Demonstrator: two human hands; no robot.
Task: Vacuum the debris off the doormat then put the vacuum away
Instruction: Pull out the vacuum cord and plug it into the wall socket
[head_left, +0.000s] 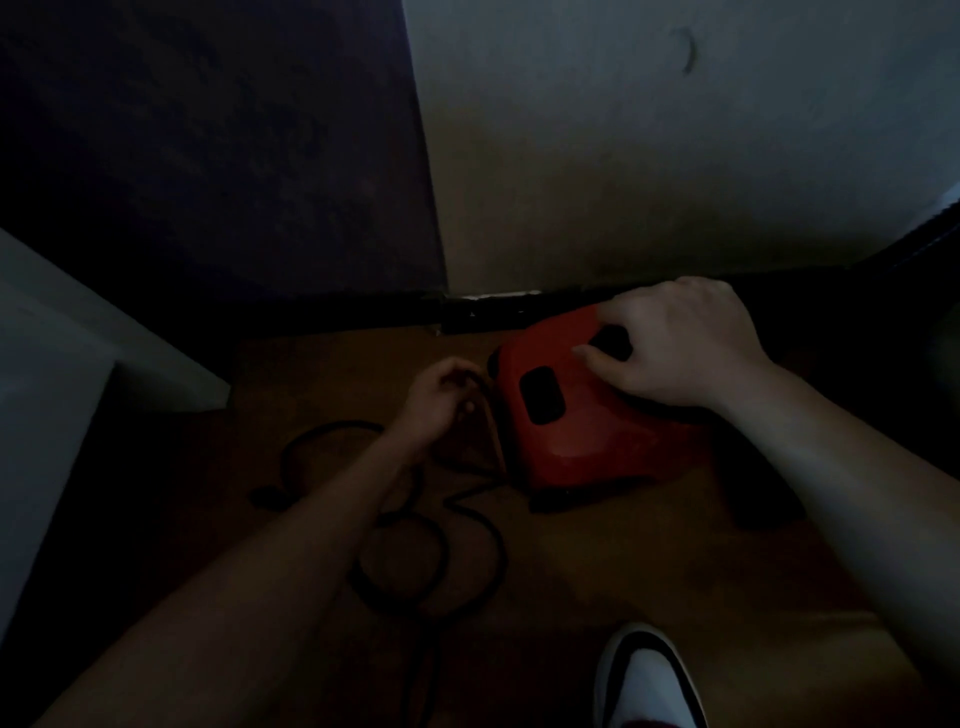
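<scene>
On floor (649, 571), glossy red vacuum (582, 421), coiled cord (467, 525)

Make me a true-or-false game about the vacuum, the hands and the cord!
1. The vacuum is red. True.
2. The right hand hangs in the air. False: it holds the vacuum's top.
3. The cord lies in loops on the floor. True.
4. The left hand is flat on the wall. False: it holds the cord beside the vacuum.
5. The shoe is mostly white. True.
</scene>
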